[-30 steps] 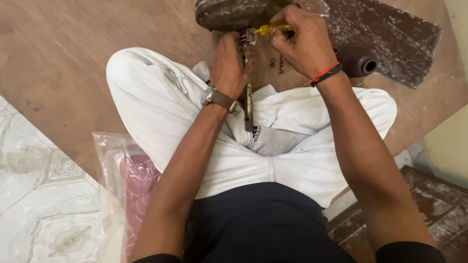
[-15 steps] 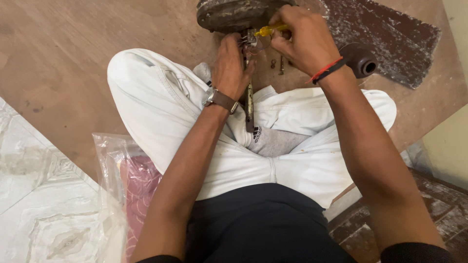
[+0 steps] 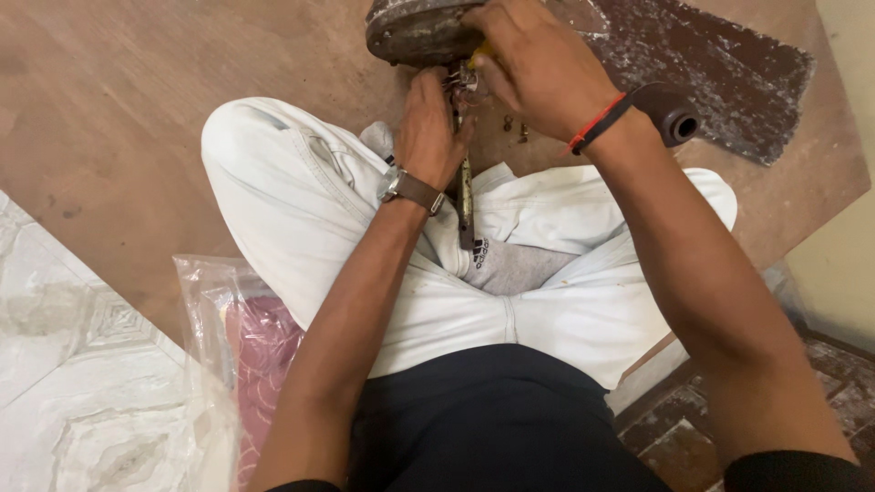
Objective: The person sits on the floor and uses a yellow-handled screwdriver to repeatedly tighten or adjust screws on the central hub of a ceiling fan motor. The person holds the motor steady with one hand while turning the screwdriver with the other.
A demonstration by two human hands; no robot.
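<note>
The right hand (image 3: 538, 68) is hiding most of a yellow-handled tool (image 3: 480, 53); its tip is lying out of sight. The top edge is cutting off the round grey metal part (image 3: 415, 32). Small screws (image 3: 516, 126) are showing too small to tell apart.

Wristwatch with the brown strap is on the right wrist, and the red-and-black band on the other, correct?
Not quite: the head view shows the wristwatch on the left wrist. The red-and-black band is on the right wrist, near the yellow-handled tool.
</note>
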